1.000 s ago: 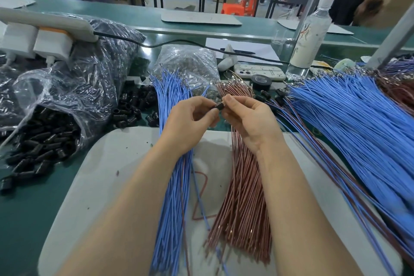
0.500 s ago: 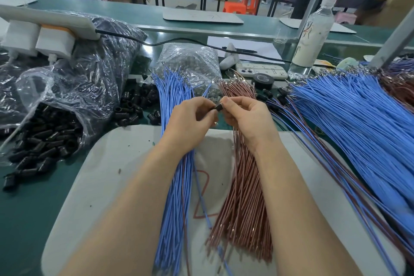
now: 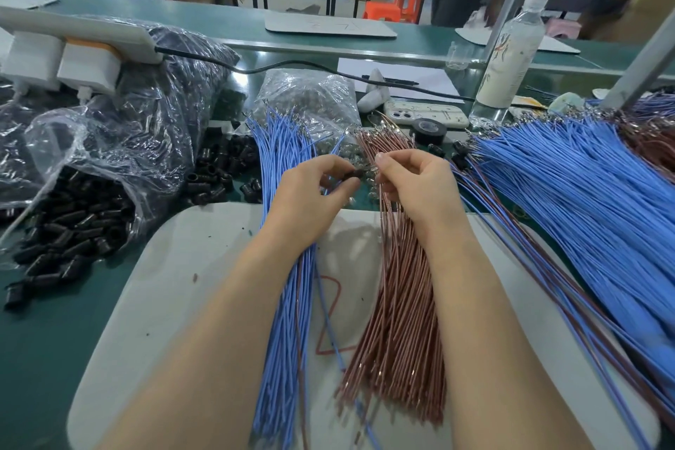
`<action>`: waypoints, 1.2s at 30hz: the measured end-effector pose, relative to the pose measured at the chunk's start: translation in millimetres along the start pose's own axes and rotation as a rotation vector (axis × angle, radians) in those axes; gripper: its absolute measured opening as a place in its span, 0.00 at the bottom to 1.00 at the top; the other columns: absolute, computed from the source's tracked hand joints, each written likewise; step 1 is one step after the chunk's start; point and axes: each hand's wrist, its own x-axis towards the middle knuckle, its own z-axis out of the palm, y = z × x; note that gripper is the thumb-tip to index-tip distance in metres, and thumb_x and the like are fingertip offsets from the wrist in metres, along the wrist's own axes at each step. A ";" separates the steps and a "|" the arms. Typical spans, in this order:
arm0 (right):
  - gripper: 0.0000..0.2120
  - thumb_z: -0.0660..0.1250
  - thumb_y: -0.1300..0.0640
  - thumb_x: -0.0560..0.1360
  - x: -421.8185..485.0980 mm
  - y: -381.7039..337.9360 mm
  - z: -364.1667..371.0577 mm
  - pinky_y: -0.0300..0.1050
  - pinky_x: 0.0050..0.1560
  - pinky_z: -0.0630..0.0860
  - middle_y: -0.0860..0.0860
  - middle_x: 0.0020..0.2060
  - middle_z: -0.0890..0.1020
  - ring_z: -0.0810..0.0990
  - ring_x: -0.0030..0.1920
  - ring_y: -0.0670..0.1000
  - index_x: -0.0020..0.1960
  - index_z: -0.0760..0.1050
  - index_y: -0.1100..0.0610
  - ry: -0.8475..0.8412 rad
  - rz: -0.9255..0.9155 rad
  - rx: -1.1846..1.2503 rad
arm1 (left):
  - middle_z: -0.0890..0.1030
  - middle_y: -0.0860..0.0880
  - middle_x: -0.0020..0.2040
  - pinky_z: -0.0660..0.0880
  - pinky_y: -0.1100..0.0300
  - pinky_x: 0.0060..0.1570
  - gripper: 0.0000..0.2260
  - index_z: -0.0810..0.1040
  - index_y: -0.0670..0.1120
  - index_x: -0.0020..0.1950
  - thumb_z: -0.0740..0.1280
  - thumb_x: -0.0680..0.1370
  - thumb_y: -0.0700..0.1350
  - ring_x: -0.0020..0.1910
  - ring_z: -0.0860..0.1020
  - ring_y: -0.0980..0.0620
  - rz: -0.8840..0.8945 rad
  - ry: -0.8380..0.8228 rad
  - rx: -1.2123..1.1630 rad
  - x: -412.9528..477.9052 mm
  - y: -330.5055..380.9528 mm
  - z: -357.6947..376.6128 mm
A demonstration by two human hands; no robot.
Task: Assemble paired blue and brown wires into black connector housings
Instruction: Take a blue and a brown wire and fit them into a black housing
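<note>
Head camera: the left hand (image 3: 310, 194) pinches a black connector housing (image 3: 353, 175), the right hand (image 3: 420, 190) pinches a thin wire end (image 3: 373, 172) just beside it.

Factory assembly line: wire bundles (image 3: 584, 201), green workbenches (image 3: 44, 332).

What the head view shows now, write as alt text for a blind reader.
A person's left hand pinches a black connector housing while the right hand pinches a wire end beside it, above a white mat. Bundled blue wires and brown wires lie under the hands; a bag of black housings sits left.
</note>
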 end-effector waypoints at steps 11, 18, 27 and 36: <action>0.05 0.70 0.62 0.73 -4.4 -6.5 -1.2 0.36 0.44 0.79 0.50 0.40 0.83 0.81 0.40 0.44 0.46 0.77 0.54 -0.071 -0.177 -0.119 | 0.79 0.57 0.43 0.73 0.74 0.46 0.10 0.74 0.51 0.48 0.66 0.77 0.35 0.42 0.78 0.67 0.020 0.033 -0.159 1.7 -0.4 1.0; 0.07 0.69 0.66 0.73 -8.8 -13.6 -0.2 0.30 0.43 0.75 0.45 0.38 0.83 0.81 0.38 0.37 0.47 0.81 0.56 -0.101 -0.273 -0.142 | 0.82 0.49 0.48 0.76 0.59 0.57 0.10 0.73 0.50 0.48 0.65 0.77 0.35 0.50 0.81 0.55 0.028 0.011 -0.217 1.8 1.2 0.6; 0.06 0.70 0.62 0.74 -11.9 -15.6 2.3 0.28 0.45 0.74 0.41 0.38 0.82 0.80 0.41 0.38 0.47 0.83 0.54 -0.061 -0.366 -0.287 | 0.81 0.52 0.46 0.76 0.63 0.55 0.09 0.75 0.48 0.51 0.64 0.77 0.33 0.48 0.80 0.57 0.033 -0.006 -0.201 1.5 0.4 1.8; 0.07 0.69 0.63 0.74 -12.4 -15.8 2.5 0.28 0.45 0.75 0.41 0.37 0.81 0.80 0.40 0.40 0.47 0.83 0.54 -0.061 -0.412 -0.398 | 0.78 0.59 0.43 0.68 0.77 0.45 0.08 0.78 0.48 0.54 0.64 0.78 0.37 0.43 0.74 0.70 0.136 0.005 -0.024 0.4 2.9 -0.9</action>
